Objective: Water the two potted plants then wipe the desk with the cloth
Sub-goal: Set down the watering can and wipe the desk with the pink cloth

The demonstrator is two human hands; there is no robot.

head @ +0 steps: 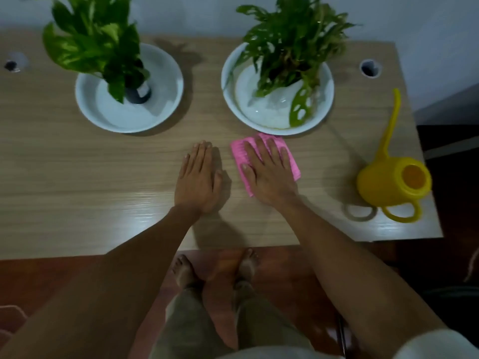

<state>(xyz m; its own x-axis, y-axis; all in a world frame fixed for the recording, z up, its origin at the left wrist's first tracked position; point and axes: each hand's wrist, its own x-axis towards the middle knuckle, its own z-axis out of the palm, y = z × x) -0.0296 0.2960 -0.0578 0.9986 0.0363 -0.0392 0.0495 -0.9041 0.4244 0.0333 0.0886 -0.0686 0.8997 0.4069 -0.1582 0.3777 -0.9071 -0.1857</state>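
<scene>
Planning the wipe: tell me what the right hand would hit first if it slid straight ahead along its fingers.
Probably the white dish under the right-hand plant; the right hand, flat on the pink cloth, points toward its near rim.

Your right hand (269, 172) presses flat on the pink cloth (291, 161), your left hand (199, 177) lies flat just beside it on the desk (77, 177), and the yellow watering can (388, 182) stands off to your right.

Both bare forearms reach forward over the near edge of the desk (77, 177). The left hand (198, 177) lies flat, palm down on the desk top, fingers straight and close together, holding nothing. The right hand (268, 172) lies just beside it, also palm down, fingers slightly spread and pressed flat on the pink cloth (291, 161), not curled around it.
</scene>
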